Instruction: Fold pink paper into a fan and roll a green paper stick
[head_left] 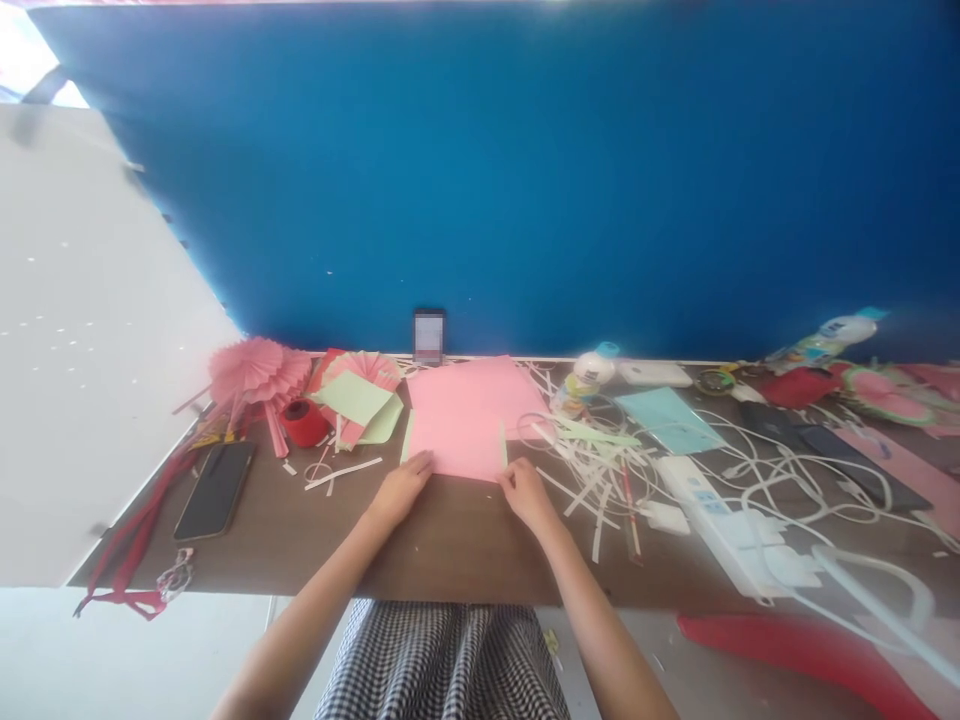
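Pink rectangular paper sheet (465, 420), flat on brown wooden desk (450, 540) against blue wall (525, 180); left hand (401, 490) and right hand (525, 495) fingertips, held together, press its near corners, sheet extending beyond them.

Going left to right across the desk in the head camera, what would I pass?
Black phone → red tape roll → left hand → right hand → white power strip → red pouch. Both hands press the near edge of the pink paper.
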